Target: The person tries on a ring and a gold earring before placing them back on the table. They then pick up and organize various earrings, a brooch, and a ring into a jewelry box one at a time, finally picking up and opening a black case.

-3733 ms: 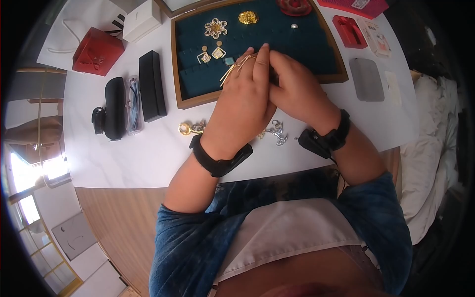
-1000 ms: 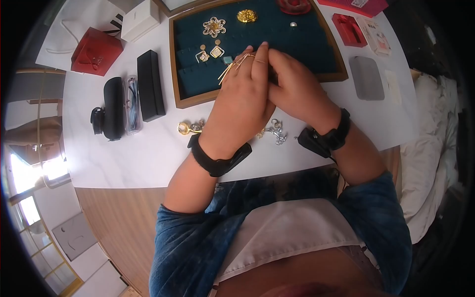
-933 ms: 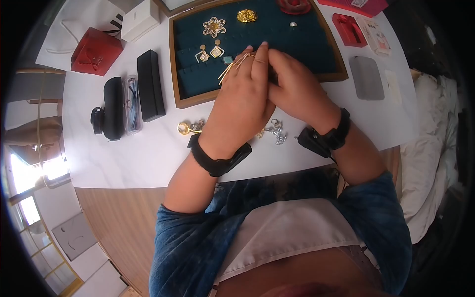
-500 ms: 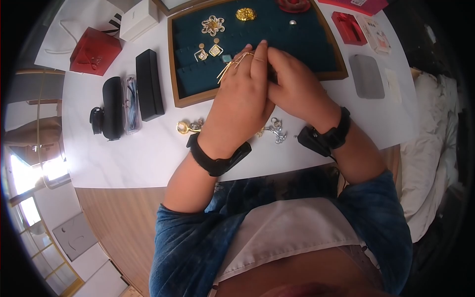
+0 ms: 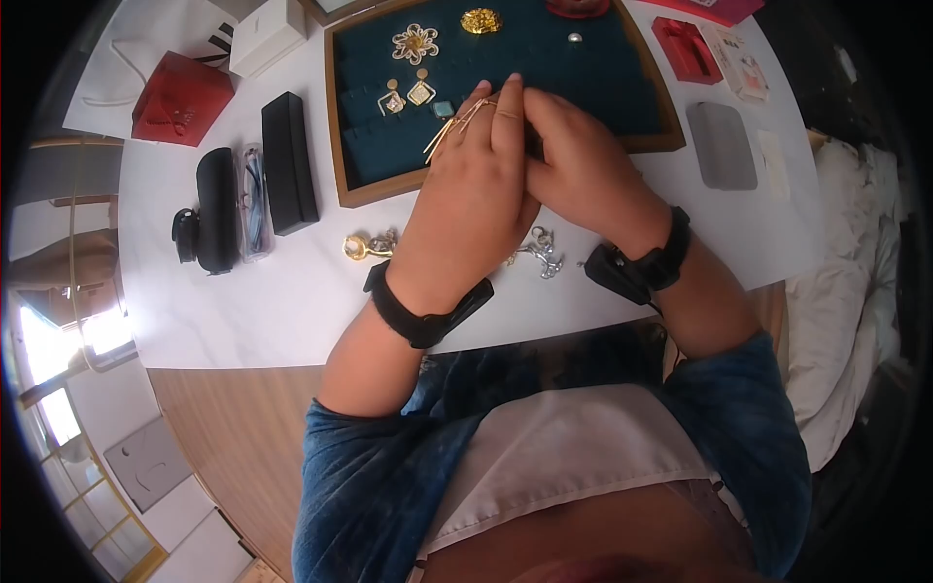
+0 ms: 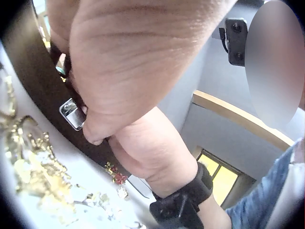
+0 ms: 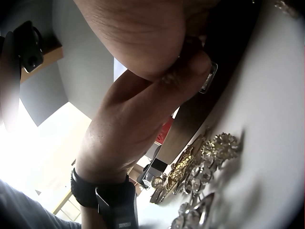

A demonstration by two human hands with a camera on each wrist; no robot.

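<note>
**Left hand [image 5: 473, 189] over right hand [image 5: 590, 170], at near side of tray [image 5: 384, 191]**

Seen from head view: left hand back up, fingers extended and close together. Right hand pressed against left at the side, fingers mostly hidden; cannot tell whether curled or clamped on anything. Gold bars [image 5: 445, 136] across left fingers, above tray; cannot tell how attached. In wrist views, silver square [image 6: 72, 114] just beside a digit tip.

In tray, on green lining: flower [image 5: 416, 44] and gold oval [image 5: 481, 20] toward far side, pearl [image 5: 574, 37] farther right, earrings [image 5: 420, 92] to left of hands, teal square [image 5: 443, 110] near left fingertips.

On table [image 5: 243, 321], nearer the body: gold trinkets [image 5: 367, 246] left of left wrist, silver trinkets [image 5: 540, 255] between wrists. Left of tray: black box [image 5: 289, 165], glasses pouch [image 5: 254, 199], dark case [image 5: 216, 209], red bag [image 5: 182, 100]. Right of tray: grey tin [image 5: 721, 146], red box [image 5: 687, 49].
</note>
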